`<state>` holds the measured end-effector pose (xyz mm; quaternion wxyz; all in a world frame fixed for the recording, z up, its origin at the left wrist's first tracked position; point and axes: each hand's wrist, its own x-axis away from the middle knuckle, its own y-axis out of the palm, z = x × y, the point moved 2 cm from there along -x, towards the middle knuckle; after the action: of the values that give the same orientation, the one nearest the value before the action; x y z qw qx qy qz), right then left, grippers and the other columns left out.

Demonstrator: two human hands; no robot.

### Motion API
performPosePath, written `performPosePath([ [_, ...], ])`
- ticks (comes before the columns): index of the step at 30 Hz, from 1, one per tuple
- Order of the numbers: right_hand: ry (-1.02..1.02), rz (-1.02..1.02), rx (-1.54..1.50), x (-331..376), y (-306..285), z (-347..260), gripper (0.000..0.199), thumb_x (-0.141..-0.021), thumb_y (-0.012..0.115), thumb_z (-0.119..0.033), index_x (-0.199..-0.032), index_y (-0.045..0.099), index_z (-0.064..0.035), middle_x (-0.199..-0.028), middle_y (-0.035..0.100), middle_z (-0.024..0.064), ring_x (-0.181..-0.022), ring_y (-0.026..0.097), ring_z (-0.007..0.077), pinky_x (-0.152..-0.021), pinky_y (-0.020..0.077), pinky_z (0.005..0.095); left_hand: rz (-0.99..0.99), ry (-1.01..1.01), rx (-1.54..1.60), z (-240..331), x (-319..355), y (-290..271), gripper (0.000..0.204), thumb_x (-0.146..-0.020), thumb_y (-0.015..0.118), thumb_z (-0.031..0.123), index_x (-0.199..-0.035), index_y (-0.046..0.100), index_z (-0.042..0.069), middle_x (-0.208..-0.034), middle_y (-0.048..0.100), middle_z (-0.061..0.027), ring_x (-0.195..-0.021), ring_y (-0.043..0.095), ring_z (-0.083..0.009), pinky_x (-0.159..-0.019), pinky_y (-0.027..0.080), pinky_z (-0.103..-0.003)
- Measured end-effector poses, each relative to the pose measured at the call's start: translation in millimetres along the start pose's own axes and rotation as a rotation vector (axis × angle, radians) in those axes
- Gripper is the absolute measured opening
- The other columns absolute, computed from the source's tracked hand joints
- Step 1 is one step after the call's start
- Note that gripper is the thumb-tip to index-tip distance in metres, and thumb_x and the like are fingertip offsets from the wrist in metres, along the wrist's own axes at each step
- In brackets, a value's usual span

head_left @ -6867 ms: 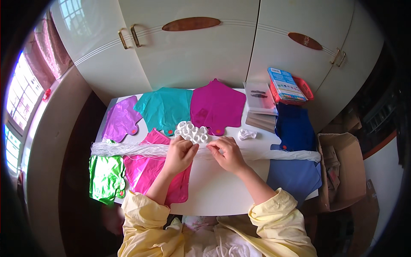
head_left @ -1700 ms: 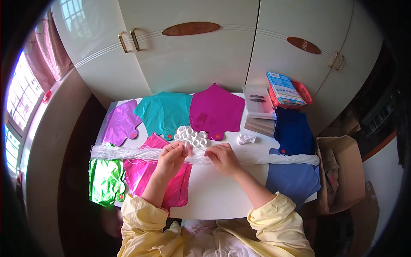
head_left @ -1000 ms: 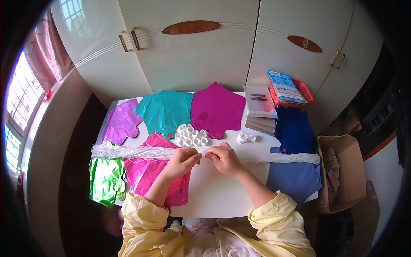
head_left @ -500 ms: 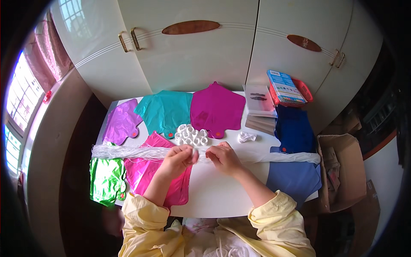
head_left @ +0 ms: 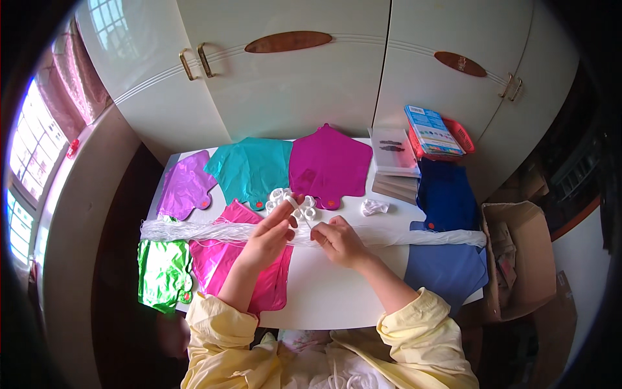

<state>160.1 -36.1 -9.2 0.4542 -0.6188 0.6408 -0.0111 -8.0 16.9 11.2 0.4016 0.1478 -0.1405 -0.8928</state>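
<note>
Strand bundle (head_left: 194, 230), rolls (head_left: 278, 194): white. Sheets (head_left: 253, 167): lilac, teal, magenta, pink, green. Basket (head_left: 461, 135): red. Sleeves (head_left: 223, 321): plain pale yellow.

Green pouch (head_left: 162, 272) glossy foil; white strands (head_left: 194, 229) fibrous; carton (head_left: 536, 269) matt cardboard.

Bare tabletop (head_left: 343, 292) nearside, rolls (head_left: 278, 194) beyond

By one wide fisheye camera, worn on the head, the left hand (head_left: 267, 240), the right hand (head_left: 341, 242) and the desk (head_left: 337, 295) are viewed from near above; the cabinet (head_left: 291, 87) is faced toward twelve o'clock.
</note>
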Motion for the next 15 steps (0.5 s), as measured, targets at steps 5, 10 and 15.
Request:
performPosePath([
  [5,0.044,0.103,-0.032,-1.0,-8.9,-2.4,0.009,-0.084,0.056,-0.016,-0.081,0.057,-0.0083,-0.065,0.058,0.0051,-0.058,0.051,0.0258,-0.064,0.0403,0.0345,-0.155,-0.176,-0.520,-12.6,-2.3,-7.6,0.021,-0.089,0.048,0.010,-0.103,0.057,-0.003,-0.102,0.056,-0.0081,-0.077,0.045,-0.0117,-0.067,0.039,-0.028],
  [10,0.110,-0.001,0.015,1.0,1.0,-0.1,0.007,-0.082,0.058,-0.015,-0.080,0.058,-0.0080,-0.066,0.059,0.0070,-0.061,0.054,0.0269,-0.063,0.0422,0.0351,-0.032,-0.039,0.244,-1.3,0.1,1.5,0.021,-0.089,0.050,0.012,-0.097,0.059,-0.005,-0.104,0.057,-0.0081,-0.073,0.045,-0.0101,-0.063,0.039,-0.027],
  [15,0.019,0.105,-0.041,-2.9,-8.6,-9.3,0.006,-0.081,0.058,-0.014,-0.077,0.057,-0.0085,-0.064,0.059,0.0061,-0.058,0.054,0.0261,-0.062,0.0411,0.0357,-0.109,0.028,-0.671,-20.4,-3.6,-6.7,0.021,-0.090,0.050,0.015,-0.090,0.060,-0.004,-0.085,0.060,-0.0051,-0.070,0.046,-0.0116,-0.064,0.040,-0.030],
])
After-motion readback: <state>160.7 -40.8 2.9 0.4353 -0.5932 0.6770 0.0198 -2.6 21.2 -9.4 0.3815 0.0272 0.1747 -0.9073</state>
